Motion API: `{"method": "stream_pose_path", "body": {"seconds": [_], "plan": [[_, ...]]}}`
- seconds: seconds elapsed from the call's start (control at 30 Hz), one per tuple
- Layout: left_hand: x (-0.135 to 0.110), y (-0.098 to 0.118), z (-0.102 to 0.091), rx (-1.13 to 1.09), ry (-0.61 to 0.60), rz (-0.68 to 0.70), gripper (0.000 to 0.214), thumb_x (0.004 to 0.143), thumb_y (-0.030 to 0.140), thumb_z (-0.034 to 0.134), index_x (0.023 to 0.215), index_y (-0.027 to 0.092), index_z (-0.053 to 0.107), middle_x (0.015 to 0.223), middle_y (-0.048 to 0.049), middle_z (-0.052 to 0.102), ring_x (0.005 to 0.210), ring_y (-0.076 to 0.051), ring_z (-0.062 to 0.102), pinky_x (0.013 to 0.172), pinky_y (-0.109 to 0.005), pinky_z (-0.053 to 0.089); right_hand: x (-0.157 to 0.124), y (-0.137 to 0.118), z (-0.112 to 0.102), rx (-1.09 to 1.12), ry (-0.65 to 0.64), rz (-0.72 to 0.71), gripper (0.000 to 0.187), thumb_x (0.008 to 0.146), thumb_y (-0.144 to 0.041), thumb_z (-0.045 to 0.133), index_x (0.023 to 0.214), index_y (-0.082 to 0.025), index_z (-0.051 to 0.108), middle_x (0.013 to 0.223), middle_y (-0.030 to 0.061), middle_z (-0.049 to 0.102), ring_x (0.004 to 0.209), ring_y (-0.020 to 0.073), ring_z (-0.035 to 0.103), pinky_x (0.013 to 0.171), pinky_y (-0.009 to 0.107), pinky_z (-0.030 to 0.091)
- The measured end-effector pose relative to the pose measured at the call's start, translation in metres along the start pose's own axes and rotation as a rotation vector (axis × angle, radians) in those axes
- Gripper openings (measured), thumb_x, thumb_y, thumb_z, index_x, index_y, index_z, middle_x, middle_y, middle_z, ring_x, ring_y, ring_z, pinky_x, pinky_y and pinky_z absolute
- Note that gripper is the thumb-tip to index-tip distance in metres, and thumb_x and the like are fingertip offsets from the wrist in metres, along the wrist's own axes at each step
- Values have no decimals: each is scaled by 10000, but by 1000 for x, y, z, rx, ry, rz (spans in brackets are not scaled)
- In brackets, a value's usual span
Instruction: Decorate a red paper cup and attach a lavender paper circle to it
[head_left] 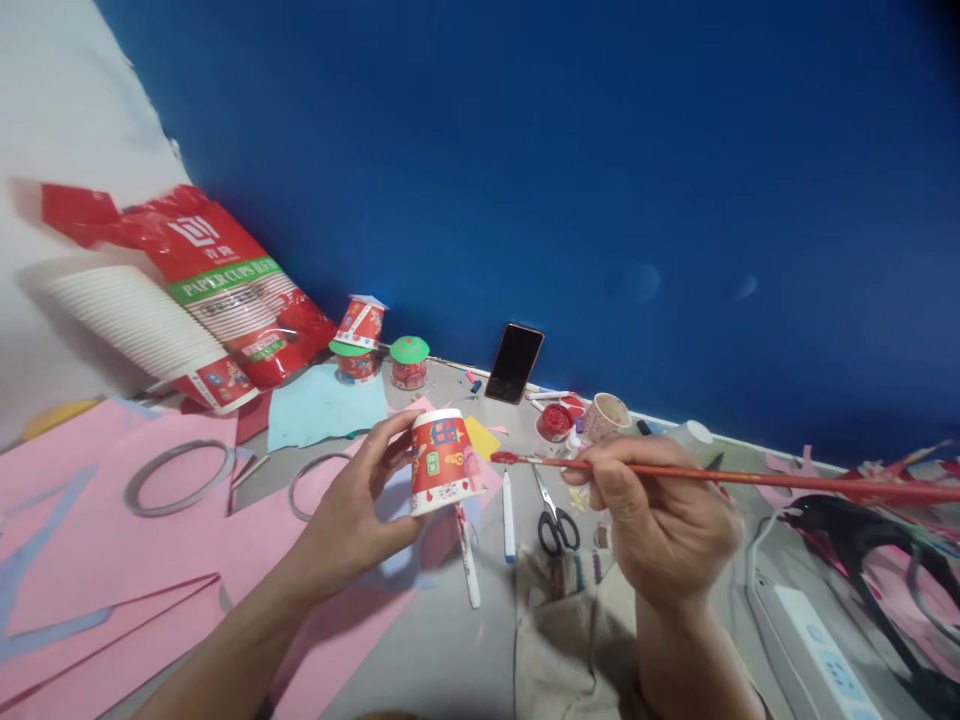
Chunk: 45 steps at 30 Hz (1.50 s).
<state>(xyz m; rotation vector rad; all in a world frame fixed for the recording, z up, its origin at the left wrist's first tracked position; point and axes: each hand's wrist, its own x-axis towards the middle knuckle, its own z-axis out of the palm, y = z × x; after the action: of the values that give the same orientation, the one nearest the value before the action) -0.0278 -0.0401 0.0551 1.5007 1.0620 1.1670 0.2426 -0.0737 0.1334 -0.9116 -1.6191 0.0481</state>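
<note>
My left hand (367, 500) is closed around a red patterned paper cup (441, 465), held tilted with its wider white rim downward. A blue window shape and a pink patch show on the cup's side. Between the fingers of my right hand (664, 510) is a long red-handled paintbrush (720, 477). Its red-coated bristles point left, close to the cup's right side; a small gap seems to lie between them. Below the hands lie a white marker with red marks (466, 560), a blue-ended marker (509, 515) and black-handled scissors (558, 528).
A stack of paper cups (142, 315) leans by a red cup bag (236, 280). Pink paper sheets (90, 510) and a tape ring (180, 478) lie left. Decorated cups (409, 362), a phone (514, 362) and a red paint pot (555, 422) stand behind. A power strip (825, 650) is right.
</note>
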Motion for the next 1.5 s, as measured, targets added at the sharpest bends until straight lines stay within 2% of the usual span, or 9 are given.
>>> {"method": "stream_pose_path", "body": {"seconds": [0.4, 0.57, 0.63, 0.7, 0.87, 1.13, 1.3, 1.4, 1.5], "plan": [[8, -9, -10, -6, -3, -16, 875, 848, 420, 884, 1635, 363, 505, 1760, -108, 484, 1600, -437, 473, 1249, -538, 509, 6, 18, -5, -62, 146, 130, 137, 1080, -311, 673, 1005, -227, 751, 783, -3, 792, 547, 134, 650, 582, 298, 566], [18, -29, -12, 1, 138, -103, 890, 798, 480, 910, 1588, 351, 521, 1700, -115, 557, 1584, -425, 502, 1290, -580, 440, 24, 44, -17, -201, 132, 252, 245, 1075, -387, 646, 924, -222, 748, 810, 15, 784, 648, 160, 705, 612, 278, 540], [20, -36, -13, -37, 164, -144, 920, 747, 499, 938, 1558, 327, 540, 1685, -131, 572, 1587, -436, 492, 1302, -595, 416, 35, 66, -20, -381, 43, 370, 322, 1093, -412, 578, 900, -208, 737, 844, 43, 794, 709, 182, 729, 676, 290, 540], [21, -39, -15, -86, 168, -187, 932, 711, 507, 962, 1531, 325, 558, 1681, -132, 578, 1595, -448, 476, 1299, -609, 419, 45, 91, -18, -647, -208, 544, 384, 1127, -378, 464, 923, -201, 737, 937, 73, 817, 813, 200, 752, 762, 296, 524], [21, -34, -19, -204, 208, -294, 870, 715, 522, 985, 1483, 399, 595, 1659, -68, 617, 1559, -450, 526, 1243, -619, 505, 57, 143, 3, -779, -481, 661, 248, 1067, -311, 590, 944, -198, 774, 995, 106, 842, 909, 235, 760, 763, 293, 447], [25, -11, -6, -682, 239, -527, 678, 889, 552, 793, 1459, 211, 657, 1516, -165, 728, 1445, -430, 648, 1153, -573, 605, 44, 180, 20, -866, -666, 749, 278, 1070, -344, 564, 1045, -190, 794, 1052, 129, 846, 962, 250, 761, 738, 298, 411], [22, -11, -5, -921, 248, -705, 695, 832, 421, 769, 1475, 194, 638, 1341, -184, 815, 1309, -438, 745, 1193, -689, 535, 42, 183, 18, -878, -630, 734, 254, 1041, -346, 611, 1078, -197, 813, 1040, 131, 852, 967, 276, 778, 716, 315, 417], [17, -22, -7, -953, 204, -641, 631, 764, 397, 788, 1368, 233, 707, 1246, -156, 847, 1335, -458, 722, 1187, -715, 527, 52, 168, 3, -892, -561, 705, 341, 1050, -401, 609, 1187, -158, 804, 1079, 175, 846, 990, 305, 774, 753, 343, 446], [15, -32, -7, -878, 109, -529, 535, 732, 369, 838, 1242, 227, 760, 1277, -139, 836, 1367, -466, 695, 1206, -687, 521, 58, 138, -13, -775, -429, 608, 365, 1053, -455, 585, 1162, -186, 807, 971, 109, 842, 905, 277, 762, 758, 347, 467]]}}
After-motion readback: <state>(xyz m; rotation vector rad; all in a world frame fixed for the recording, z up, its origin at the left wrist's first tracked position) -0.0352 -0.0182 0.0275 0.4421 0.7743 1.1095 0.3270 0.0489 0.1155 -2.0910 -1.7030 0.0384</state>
